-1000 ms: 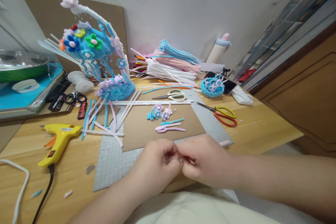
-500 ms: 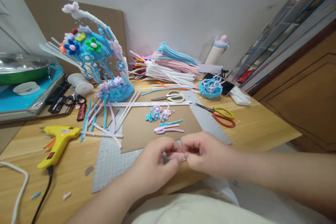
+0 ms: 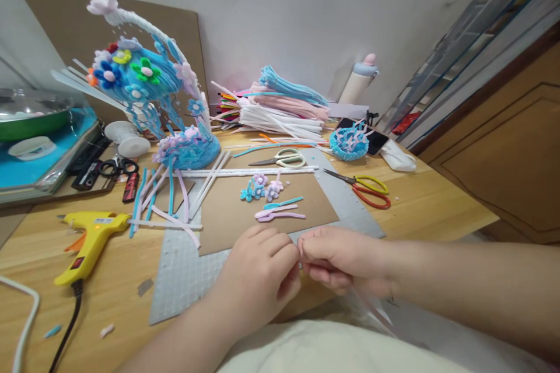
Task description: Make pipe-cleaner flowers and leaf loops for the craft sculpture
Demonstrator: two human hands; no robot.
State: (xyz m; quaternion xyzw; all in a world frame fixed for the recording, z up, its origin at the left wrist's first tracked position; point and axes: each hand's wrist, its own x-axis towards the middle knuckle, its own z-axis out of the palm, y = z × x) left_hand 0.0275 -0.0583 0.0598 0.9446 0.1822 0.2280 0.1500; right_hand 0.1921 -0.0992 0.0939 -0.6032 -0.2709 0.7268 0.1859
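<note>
My left hand (image 3: 265, 271) is closed, its fingertips meeting those of my right hand (image 3: 336, 259) over the table's front edge. Between them they pinch a pale pink pipe cleaner (image 3: 371, 310), mostly hidden by the fingers; a blurred length trails below my right hand. Just beyond, on a cardboard sheet (image 3: 227, 230), lie bent lilac and blue pipe cleaners (image 3: 282, 214). Small blue and lilac pipe-cleaner flowers (image 3: 261, 186) sit behind those.
A yellow glue gun (image 3: 90, 239) lies at left. Red-and-yellow-handled scissors (image 3: 367, 191) and white-handled scissors (image 3: 289, 157) rest on the table. A tall flowered pipe-cleaner piece (image 3: 144, 76) stands back left, bundled pipe cleaners (image 3: 280, 116) against the wall, and a blue round piece (image 3: 349, 144) at right.
My left hand has turned over so its back faces up, and my right fingers have curled in. A pink length now shows below my right hand. The view has shifted slightly.
</note>
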